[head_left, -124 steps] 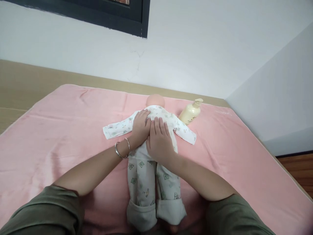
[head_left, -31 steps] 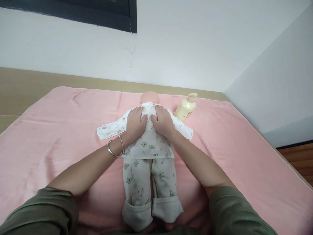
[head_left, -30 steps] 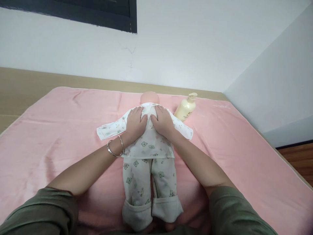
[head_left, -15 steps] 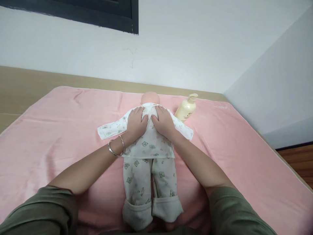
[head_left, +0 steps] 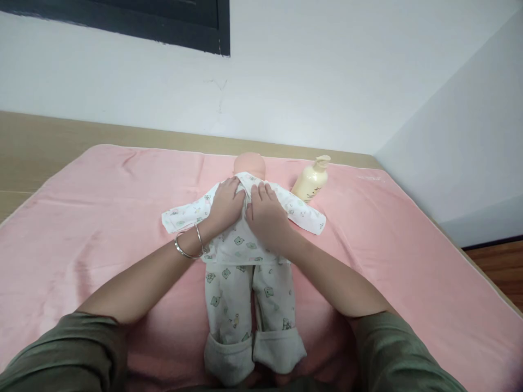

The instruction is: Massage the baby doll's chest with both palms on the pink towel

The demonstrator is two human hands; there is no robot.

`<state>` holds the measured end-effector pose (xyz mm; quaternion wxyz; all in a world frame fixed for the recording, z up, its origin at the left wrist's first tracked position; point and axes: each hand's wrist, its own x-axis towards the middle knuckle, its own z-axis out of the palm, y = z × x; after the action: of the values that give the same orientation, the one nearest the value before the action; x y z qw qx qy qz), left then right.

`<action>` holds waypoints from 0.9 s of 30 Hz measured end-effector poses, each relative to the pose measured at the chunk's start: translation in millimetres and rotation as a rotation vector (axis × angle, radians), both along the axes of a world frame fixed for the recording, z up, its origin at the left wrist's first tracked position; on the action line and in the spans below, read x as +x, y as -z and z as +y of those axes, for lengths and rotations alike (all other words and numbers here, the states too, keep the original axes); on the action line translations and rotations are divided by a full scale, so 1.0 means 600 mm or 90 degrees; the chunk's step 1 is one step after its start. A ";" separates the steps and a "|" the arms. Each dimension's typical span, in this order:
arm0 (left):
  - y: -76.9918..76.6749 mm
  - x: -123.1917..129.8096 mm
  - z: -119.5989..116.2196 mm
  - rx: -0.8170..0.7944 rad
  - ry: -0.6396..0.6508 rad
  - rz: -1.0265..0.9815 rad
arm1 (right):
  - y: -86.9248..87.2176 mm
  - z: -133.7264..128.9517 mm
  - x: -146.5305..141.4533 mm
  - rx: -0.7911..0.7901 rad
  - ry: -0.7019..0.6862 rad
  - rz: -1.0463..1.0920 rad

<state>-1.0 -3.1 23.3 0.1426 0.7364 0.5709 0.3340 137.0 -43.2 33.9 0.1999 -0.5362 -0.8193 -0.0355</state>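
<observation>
A baby doll (head_left: 249, 165) in a white print top (head_left: 241, 242) and matching trousers (head_left: 229, 299) lies on a pink sheet, its bare head pointing away from me. My left hand (head_left: 227, 204) rests on the upper left of the top, fingers laid over the cloth near the shoulder. Against the upper middle and right of the top lies my right hand (head_left: 267, 215), fingers extended and flat. The cloth bunches between the hands below the collar. Both of the doll's sleeves spread outward. A silver bangle (head_left: 190, 245) circles my left wrist.
A cream pump bottle (head_left: 311, 179) stands tilted in view on the pink sheet (head_left: 408, 272), right of the doll's head. Behind the sheet runs a wooden edge (head_left: 163, 133) against a white wall (head_left: 310, 76). A dark frame (head_left: 204, 32) is at upper left.
My right hand has shifted left and slightly toward me, nearer the middle of the top, its fingers now closer together. My left hand stays nearly in place. The collar cloth looks more creased.
</observation>
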 end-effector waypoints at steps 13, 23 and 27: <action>-0.004 0.015 -0.044 0.065 0.063 0.172 | -0.009 0.076 0.038 -0.076 0.025 0.020; -0.024 -0.002 -0.002 -0.027 0.013 0.096 | -0.014 0.036 0.020 -0.073 0.011 0.024; -0.011 0.016 -0.041 0.058 0.025 0.155 | -0.018 0.091 0.047 -0.141 0.006 0.062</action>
<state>8.8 -27.5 29.6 0.0449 0.7884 0.5535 0.2648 165.5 11.2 44.8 0.1787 -0.5602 -0.8049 0.0803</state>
